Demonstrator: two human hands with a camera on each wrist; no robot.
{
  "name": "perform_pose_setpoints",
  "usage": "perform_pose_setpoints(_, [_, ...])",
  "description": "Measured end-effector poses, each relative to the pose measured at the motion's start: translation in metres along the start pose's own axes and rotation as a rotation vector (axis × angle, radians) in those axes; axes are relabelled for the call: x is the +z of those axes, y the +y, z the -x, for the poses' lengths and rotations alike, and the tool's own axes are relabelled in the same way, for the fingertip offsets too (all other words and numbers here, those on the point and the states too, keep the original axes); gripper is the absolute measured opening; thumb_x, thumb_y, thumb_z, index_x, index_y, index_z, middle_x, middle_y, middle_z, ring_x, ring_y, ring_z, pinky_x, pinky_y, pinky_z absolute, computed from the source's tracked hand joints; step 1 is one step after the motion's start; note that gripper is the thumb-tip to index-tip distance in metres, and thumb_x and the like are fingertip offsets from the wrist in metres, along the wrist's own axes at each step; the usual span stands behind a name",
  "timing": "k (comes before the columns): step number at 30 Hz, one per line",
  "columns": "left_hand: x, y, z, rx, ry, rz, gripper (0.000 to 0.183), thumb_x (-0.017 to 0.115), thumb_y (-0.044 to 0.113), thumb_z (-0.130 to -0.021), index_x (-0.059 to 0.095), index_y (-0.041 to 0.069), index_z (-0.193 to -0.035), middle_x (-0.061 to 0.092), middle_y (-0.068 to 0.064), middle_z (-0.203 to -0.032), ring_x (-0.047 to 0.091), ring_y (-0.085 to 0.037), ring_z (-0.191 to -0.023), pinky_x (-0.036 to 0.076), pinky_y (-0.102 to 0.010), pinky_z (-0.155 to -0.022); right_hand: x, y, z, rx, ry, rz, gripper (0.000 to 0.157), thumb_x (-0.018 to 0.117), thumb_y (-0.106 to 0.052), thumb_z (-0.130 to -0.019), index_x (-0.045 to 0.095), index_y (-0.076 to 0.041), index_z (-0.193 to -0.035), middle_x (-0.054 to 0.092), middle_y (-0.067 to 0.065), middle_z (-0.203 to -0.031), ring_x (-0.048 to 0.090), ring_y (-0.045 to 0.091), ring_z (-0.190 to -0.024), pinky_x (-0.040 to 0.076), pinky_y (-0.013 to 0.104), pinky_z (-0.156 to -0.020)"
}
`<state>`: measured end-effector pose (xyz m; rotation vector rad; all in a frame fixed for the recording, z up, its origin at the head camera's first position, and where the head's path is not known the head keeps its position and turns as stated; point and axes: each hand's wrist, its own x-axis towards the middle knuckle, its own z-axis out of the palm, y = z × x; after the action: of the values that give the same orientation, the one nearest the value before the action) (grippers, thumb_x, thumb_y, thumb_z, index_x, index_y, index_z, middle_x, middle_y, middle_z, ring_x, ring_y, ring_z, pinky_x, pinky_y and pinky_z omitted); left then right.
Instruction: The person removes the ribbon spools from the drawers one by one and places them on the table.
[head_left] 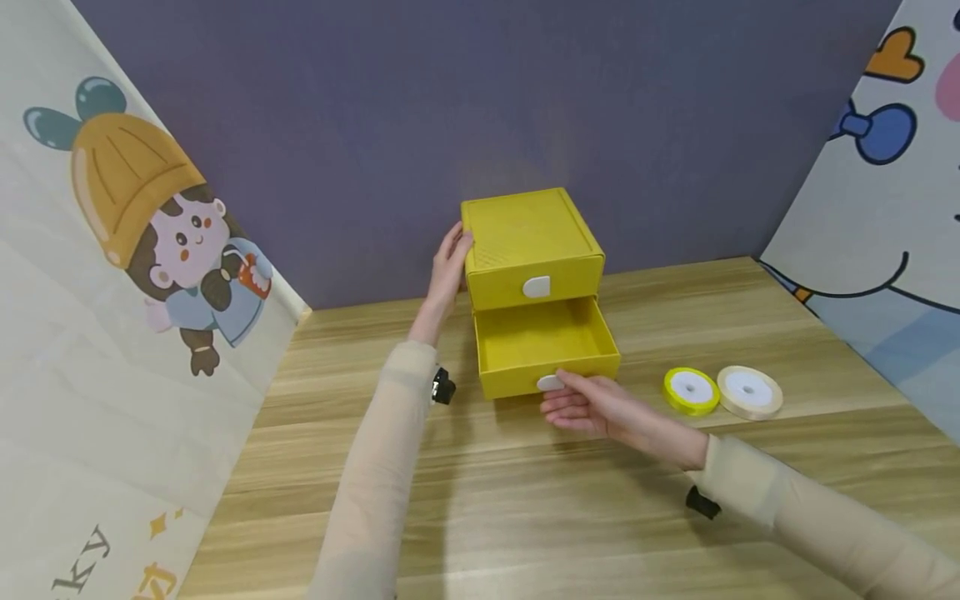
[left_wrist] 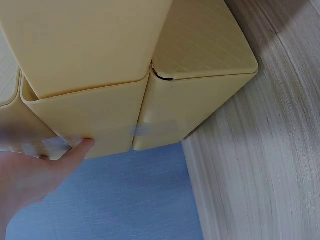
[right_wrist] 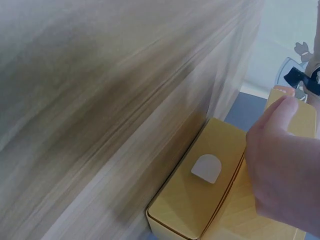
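Note:
A yellow drawer box [head_left: 532, 229] stands against the wall, its top drawer pushed in. Below that, a pulled-out drawer [head_left: 510, 383] shows a bare inside. My right hand [head_left: 592, 404] pinches the white tab [head_left: 549, 382] on this drawer's front, thumb on top and fingers curled underneath. My left hand [head_left: 447, 268] rests along the box's left side with extended fingers. In the left wrist view, that thumb [left_wrist: 80, 148] touches the box beside a strip of clear tape. The right wrist view shows a lower, closed drawer with its own white tab [right_wrist: 207, 168].
Right of the box, a yellow ribbon spool [head_left: 691, 392] and a cream ribbon spool [head_left: 750, 392] lie side by side on the wood-grain table [head_left: 525, 500]. A purple-grey wall [head_left: 360, 150] rises behind. Printed cloths [head_left: 75, 333] hang at both sides.

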<state>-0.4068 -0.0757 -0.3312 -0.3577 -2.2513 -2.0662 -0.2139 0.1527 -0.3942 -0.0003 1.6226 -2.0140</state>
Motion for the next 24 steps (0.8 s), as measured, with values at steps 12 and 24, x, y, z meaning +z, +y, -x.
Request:
perform_pose_setpoints(12, [0.0,0.0,0.001,-0.009,-0.004,0.005,0.064,0.047,0.048,-0.102,0.028,0.023,-0.158,0.032,-0.001,-0.163,0.033,-0.02,-0.149,0.027,-0.039,-0.125,-0.003,-0.009,-0.014,-0.014,0.015,-0.032,0.055,0.047,-0.036,-0.105,0.048,0.013,-0.132,0.075,0.006,-0.097,0.074,0.013,-0.089,0.059,0.027,-0.088])
perform_pose_setpoints(24, [0.0,0.0,0.001,-0.006,0.006,0.005,0.064,0.048,0.047,-0.102,0.029,0.022,-0.157,0.034,-0.002,-0.162,0.034,-0.021,-0.149,0.028,-0.039,-0.124,-0.004,-0.017,-0.026,-0.038,0.012,-0.039,0.061,0.044,-0.035,-0.106,0.038,0.013,-0.142,0.073,0.005,-0.099,0.073,0.014,-0.092,0.059,0.026,-0.089])
